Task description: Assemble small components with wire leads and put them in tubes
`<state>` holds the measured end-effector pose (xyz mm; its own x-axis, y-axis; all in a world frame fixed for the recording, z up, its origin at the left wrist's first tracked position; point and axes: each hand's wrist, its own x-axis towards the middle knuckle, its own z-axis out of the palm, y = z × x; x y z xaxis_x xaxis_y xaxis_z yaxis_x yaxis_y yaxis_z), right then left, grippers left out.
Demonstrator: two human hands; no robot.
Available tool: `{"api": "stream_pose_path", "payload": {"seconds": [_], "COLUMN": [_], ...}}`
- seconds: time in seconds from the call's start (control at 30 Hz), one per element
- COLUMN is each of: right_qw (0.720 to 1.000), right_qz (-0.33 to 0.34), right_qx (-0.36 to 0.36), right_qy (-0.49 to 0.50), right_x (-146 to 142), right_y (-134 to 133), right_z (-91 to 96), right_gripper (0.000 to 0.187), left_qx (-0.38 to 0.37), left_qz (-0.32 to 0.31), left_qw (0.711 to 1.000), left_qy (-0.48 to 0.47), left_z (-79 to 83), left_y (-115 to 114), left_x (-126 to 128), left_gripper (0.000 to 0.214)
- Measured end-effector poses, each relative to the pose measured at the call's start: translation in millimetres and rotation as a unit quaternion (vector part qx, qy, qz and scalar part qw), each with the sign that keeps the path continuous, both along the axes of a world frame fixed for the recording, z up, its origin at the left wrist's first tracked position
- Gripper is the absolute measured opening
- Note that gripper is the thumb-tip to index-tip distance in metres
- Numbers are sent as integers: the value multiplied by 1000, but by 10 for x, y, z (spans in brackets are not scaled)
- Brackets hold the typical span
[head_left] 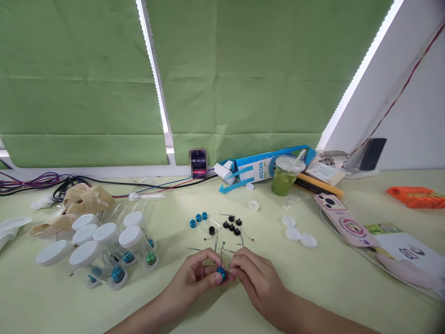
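My left hand (200, 273) is closed, with thumb and fingers gripping a small round blue metal part (221, 273). A thin metal rod (222, 255) stands up from it, with a small green ball near its top. From the right, my right hand (255, 276) pinches a thin metal piece against the blue part's side; the fingers cover most of that piece. Just beyond my hands lie several small black knob-like parts (232, 227), a separate black part (212, 230) and bent thin metal rods (216, 241). Further back sit three loose blue parts (198, 217).
To the left stand several clear tubes with white lids (130, 236), blue or green parts inside. Loose white caps (293, 234) lie right of my hands. Behind them are a cup of green drink (285, 176), a blue-and-white bag (257, 169) and a pink-cased phone (344, 218). Cables (114, 183) run along the back.
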<state>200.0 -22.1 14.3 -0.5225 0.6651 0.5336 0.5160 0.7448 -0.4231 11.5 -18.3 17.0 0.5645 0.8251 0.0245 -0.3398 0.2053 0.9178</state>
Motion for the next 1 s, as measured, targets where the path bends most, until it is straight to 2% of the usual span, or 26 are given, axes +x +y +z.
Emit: {"api": "stream_pose_path", "payload": {"seconds": [0.57,1.0], "right_qw": [1000,1000], "right_qz": [6,5], "right_qx": [-28,-14], "right_qy": [-4,-10], "right_x": [10,9], "right_y": [-7,1], "right_z": [-32,-45], "right_gripper": [14,15], "left_qx": [4,-3], "left_qz": [-4,-4], "left_qw": [1000,1000], "left_qy": [1,-4], "left_z": [-25,-13], "left_y": [5,-2], "left_x": [-1,6], "left_gripper": [8,8]}}
